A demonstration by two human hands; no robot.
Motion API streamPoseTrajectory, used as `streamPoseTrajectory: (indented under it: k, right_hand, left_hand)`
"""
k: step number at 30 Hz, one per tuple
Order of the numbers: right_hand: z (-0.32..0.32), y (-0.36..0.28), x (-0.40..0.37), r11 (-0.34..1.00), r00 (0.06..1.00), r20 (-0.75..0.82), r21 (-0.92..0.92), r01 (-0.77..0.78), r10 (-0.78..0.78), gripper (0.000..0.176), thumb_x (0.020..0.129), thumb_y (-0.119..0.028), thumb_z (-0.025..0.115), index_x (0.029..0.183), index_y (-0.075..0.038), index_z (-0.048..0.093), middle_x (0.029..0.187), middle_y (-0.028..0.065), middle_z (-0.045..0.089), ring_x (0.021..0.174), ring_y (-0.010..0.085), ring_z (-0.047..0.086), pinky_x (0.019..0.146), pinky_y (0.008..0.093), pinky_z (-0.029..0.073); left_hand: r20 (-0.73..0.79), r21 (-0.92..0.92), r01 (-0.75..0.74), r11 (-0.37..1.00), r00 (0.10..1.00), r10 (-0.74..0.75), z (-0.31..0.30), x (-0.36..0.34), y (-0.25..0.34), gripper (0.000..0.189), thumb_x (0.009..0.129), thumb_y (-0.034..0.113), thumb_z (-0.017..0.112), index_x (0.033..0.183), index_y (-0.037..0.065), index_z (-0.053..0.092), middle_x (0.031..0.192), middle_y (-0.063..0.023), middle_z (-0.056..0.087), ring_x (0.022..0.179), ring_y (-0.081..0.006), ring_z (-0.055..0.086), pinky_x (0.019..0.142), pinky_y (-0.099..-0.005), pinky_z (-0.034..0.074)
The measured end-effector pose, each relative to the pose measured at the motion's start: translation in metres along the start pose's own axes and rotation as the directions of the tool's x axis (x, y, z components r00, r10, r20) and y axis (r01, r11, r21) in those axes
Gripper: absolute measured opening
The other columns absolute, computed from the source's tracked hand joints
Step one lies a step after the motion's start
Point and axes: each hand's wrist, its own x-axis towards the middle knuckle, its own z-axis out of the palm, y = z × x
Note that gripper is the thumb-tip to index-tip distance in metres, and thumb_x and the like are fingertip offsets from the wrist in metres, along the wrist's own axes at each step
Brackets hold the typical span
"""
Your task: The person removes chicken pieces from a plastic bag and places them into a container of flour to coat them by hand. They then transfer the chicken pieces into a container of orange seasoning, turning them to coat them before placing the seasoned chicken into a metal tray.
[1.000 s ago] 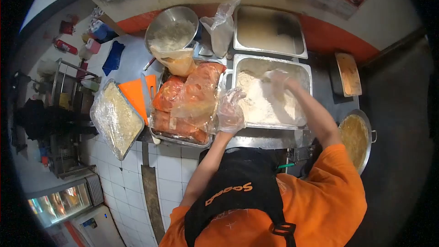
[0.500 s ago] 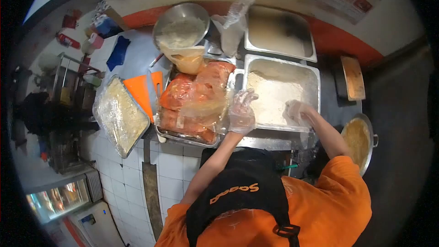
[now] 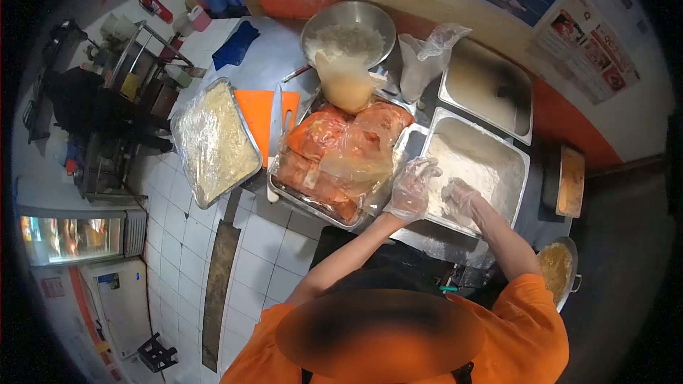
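Head: left hand, right hand over flour tray, lengthwise along counter.

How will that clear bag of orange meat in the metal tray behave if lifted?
Probably floppy: the bag slumps and wrinkles over its contents. Likely heavy, since it bulges and fills the tray. Possibly slippery: its film looks glossy, and the left hand beside it wears a thin plastic glove.

Orange cutting board, blue cloth, white flour.
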Motion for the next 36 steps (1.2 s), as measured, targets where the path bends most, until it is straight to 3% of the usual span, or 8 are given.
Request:
streamPoseTrajectory:
  k: [5,11,15,18,20,24,26,36]
  right_hand:
    - [0.018,-0.079,-0.073,0.849,0.978,-0.068,-0.511,0.135,-0.197,0.02,0.083,-0.003,0.066,0.102,-0.001,0.066,0.088,0.0145,0.072,0.074,0.0182,0.069,0.059,0.0299,0.054]
    - [-0.217,0.023,0.079,-0.505,0.921,0.195,-0.863,-0.002,-0.336,0.032,0.073,-0.007,0.068,0.105,-0.006,0.071,0.09,0.0117,0.072,0.087,0.0202,0.068,0.073,0.0329,0.055]
    - [-0.087,-0.023,-0.036,-0.119,0.986,-0.134,-0.982,-0.145,-0.099,0.031,0.054,-0.011,0.077,0.084,-0.006,0.076,0.074,0.0154,0.069,0.063,0.021,0.065,0.054,0.0381,0.051]
    - [-0.117,-0.004,-0.008,-0.583,0.948,0.313,-0.761,0.285,0.053,0.03,0.052,-0.004,0.068,0.082,-0.006,0.075,0.076,0.0151,0.072,0.065,0.0182,0.066,0.054,0.0372,0.05]
    - [-0.106,-0.01,-0.023,0.369,0.996,0.086,-0.926,0.085,-0.013,0.022,0.056,-0.001,0.066,0.076,-0.005,0.072,0.069,0.0112,0.069,0.062,0.0181,0.065,0.053,0.0368,0.049]
    - [-0.097,-0.008,-0.03,0.141,0.74,0.664,-0.726,0.673,-0.108,0.022,0.062,0.004,0.073,0.082,-0.004,0.07,0.073,0.0093,0.069,0.066,0.0188,0.065,0.057,0.0347,0.052]
    - [-0.032,-0.008,-0.049,0.975,0.987,0.098,-0.196,-0.107,0.128,0.022,0.074,0.001,0.075,0.094,-0.005,0.067,0.085,0.0099,0.069,0.077,0.0182,0.066,0.064,0.0318,0.052]
    - [-0.027,-0.082,-0.027,0.091,0.877,0.421,-0.888,0.45,-0.232,0.05,0.083,-0.029,0.079,0.121,-0.001,0.064,0.115,0.0138,0.071,0.098,0.0294,0.069,0.088,0.0359,0.056]
  left_hand:
    - [0.031,0.053,-0.028,0.998,0.999,0.026,0.001,-0.005,-0.004,0.041,0.077,-0.004,0.051,0.112,0.008,0.069,0.124,-0.0093,0.065,0.124,-0.0293,0.053,0.108,-0.0445,0.041]
    - [0.046,0.017,-0.01,1.0,0.999,0.009,-0.001,0.0,0.001,0.041,0.081,-0.004,0.049,0.117,0.003,0.066,0.126,-0.0124,0.063,0.123,-0.0277,0.056,0.106,-0.0398,0.044]
    - [0.077,-0.054,0.075,0.996,0.995,-0.071,0.0,-0.003,0.002,0.042,0.079,-0.005,0.049,0.117,0.003,0.065,0.127,-0.0132,0.063,0.123,-0.0289,0.056,0.105,-0.0405,0.044]
    - [0.109,0.084,-0.058,0.995,0.993,0.048,-0.007,0.003,0.008,0.042,0.078,-0.006,0.048,0.116,0.003,0.065,0.126,-0.0132,0.064,0.123,-0.0303,0.056,0.105,-0.0413,0.044]
    - [0.094,0.094,-0.025,0.995,0.995,0.016,-0.006,0.006,0.013,0.041,0.078,-0.006,0.048,0.114,0.005,0.065,0.125,-0.0129,0.064,0.123,-0.0313,0.056,0.105,-0.0419,0.043]
    - [0.07,0.117,-0.048,0.992,0.997,0.04,-0.007,0.005,0.012,0.045,0.072,-0.008,0.052,0.112,0.007,0.068,0.124,-0.0091,0.065,0.122,-0.0307,0.055,0.103,-0.0435,0.046]
    - [0.069,0.082,-0.005,0.997,0.998,0.0,-0.006,0.006,0.013,0.045,0.072,-0.008,0.052,0.11,0.007,0.068,0.123,-0.0094,0.065,0.122,-0.0312,0.055,0.103,-0.0435,0.046]
    - [0.093,-0.075,0.084,0.994,0.993,-0.077,-0.006,0.005,0.012,0.047,0.072,-0.009,0.05,0.113,0.005,0.067,0.124,-0.0099,0.064,0.123,-0.0276,0.056,0.103,-0.0379,0.047]
